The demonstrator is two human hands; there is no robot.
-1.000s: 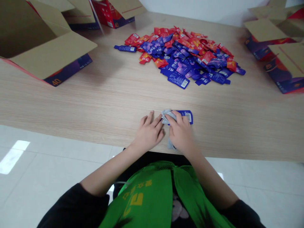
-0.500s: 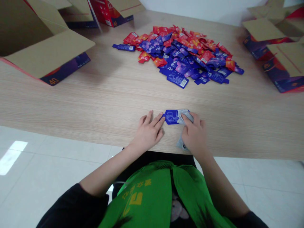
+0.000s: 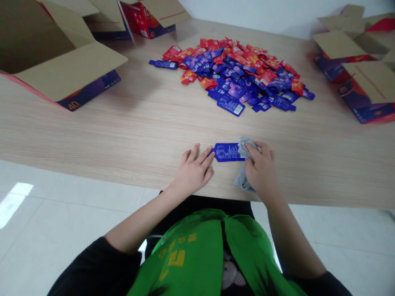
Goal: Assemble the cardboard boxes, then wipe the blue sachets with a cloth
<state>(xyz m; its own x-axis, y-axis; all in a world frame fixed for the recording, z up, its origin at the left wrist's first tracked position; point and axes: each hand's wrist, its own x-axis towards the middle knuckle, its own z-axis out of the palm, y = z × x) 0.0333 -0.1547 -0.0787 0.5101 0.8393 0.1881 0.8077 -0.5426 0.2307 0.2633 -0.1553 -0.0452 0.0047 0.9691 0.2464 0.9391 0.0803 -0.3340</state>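
Observation:
A flat blue sachet [image 3: 227, 152] with white print lies on the table in front of me, its narrow neck pointing left. My left hand [image 3: 195, 167] rests with fingers spread, and its fingertips press on that neck. Bunched under my right hand [image 3: 261, 170] is a grey cloth [image 3: 245, 149], which lies over the sachet's right end. The fingers of this hand are closed on the cloth, and a loose part of it hangs down towards the table's front edge. The sachet's right end is hidden beneath the cloth.
Beyond my hands is a heap of red sachets [image 3: 247, 55] and blue sachets [image 3: 230, 102]. Open cartons stand around it: a large carton [image 3: 89, 88] at left, a red carton [image 3: 151, 24] behind, and another carton [image 3: 364, 100] at right. The wooden table [image 3: 108, 135] ends just before me.
My right hand has slid the grey cloth to the right along the sachet, uncovering more of its printed face. My left hand stays on the neck. The view has shifted slightly.

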